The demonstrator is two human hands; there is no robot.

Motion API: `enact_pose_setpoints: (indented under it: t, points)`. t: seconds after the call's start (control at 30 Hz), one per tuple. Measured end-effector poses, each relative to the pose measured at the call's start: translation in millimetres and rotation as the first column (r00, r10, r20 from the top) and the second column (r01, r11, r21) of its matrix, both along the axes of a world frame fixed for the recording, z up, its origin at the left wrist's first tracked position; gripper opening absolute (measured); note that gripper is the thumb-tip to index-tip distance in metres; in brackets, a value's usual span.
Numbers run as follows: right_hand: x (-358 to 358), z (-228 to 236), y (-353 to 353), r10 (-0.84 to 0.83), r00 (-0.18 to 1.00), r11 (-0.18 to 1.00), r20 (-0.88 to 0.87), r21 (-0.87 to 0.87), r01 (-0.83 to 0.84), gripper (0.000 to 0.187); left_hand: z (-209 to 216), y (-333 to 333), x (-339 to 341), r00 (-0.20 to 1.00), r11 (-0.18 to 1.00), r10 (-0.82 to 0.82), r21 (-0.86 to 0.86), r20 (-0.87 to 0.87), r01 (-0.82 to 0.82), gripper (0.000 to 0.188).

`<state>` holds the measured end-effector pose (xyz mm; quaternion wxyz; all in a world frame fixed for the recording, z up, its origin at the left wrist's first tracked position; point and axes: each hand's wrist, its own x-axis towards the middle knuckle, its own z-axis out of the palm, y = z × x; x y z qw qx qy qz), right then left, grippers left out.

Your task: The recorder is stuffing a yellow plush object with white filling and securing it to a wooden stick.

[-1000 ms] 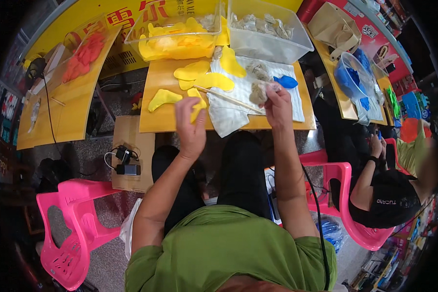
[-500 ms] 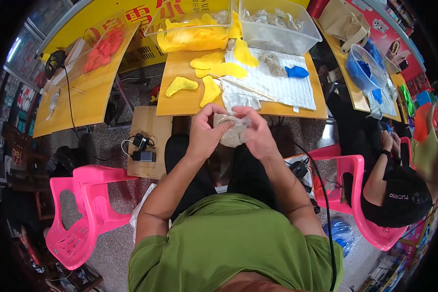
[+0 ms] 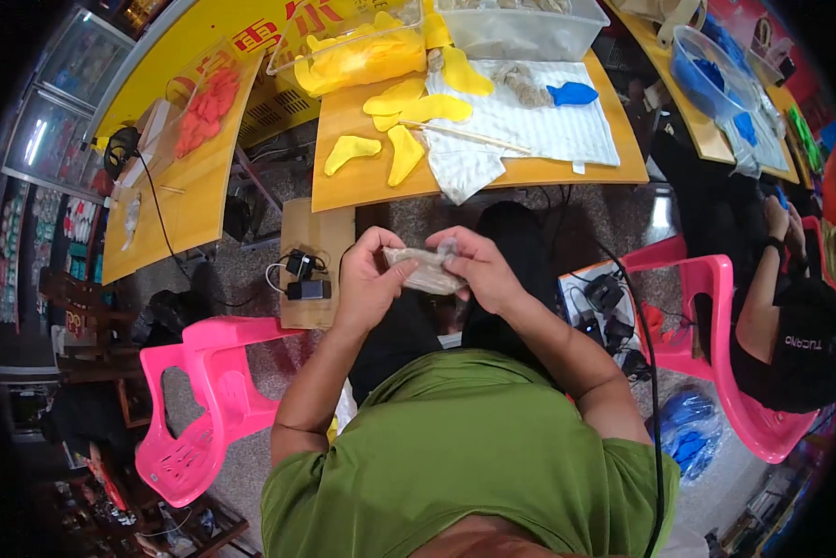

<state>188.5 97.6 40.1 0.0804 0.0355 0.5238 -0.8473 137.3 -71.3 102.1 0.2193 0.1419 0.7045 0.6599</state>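
Note:
In front of the near table edge, above my lap, both my hands hold one thin beige piece of cloth [image 3: 423,272] that looks like a sheer sock. My left hand [image 3: 366,286] grips its left end between thumb and fingers. The thumb and fingers of my right hand [image 3: 486,270] pinch the right end, where the cloth is bunched and paler. Beyond them, a white striped towel [image 3: 567,135] lies on the wooden table [image 3: 371,191]. A thin wooden stick [image 3: 483,139] crosses it. Several flat yellow sock-shaped pieces [image 3: 403,154] lie at left, and a small blue piece [image 3: 572,94] lies by a beige bundle [image 3: 522,86].
A clear tub of yellow pieces [image 3: 362,67] and a clear tub [image 3: 520,42] with beige cloth stand at the back. Pink chairs [image 3: 204,391] flank me. A black cable [image 3: 649,363] hangs at my right. Farther right sits another person [image 3: 790,335] beside a table with a blue-filled tub [image 3: 706,79].
The beige cloth went from a rounded bunch to a longer, flatter strip between my hands. My hands sit lower and farther from the table edge. The whole view has shifted.

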Motion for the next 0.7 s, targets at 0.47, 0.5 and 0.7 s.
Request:
enact_pose_setpoints:
  t: [0.47, 0.5, 0.7]
  points:
    - [17, -3, -7, 0.278, 0.952, 0.955, -0.125, 0.148, -0.259, 0.015, -2, -18, 14, 0.959, 0.998, 0.068, -0.028, 0.274, -0.063, 0.013]
    - [17, -2, -5, 0.343, 0.939, 0.938, 0.001, -0.06, -0.342, 0.016, -1, -19, 14, 0.963, 1.0, 0.011, 0.007, 0.269, -0.013, 0.017]
    - [17, -2, -21, 0.228, 0.931, 0.974, -0.287, 0.077, -0.215, 0.032, 8, -16, 15, 0.977, 0.988, -0.147, 0.068, 0.154, 0.138, 0.031]
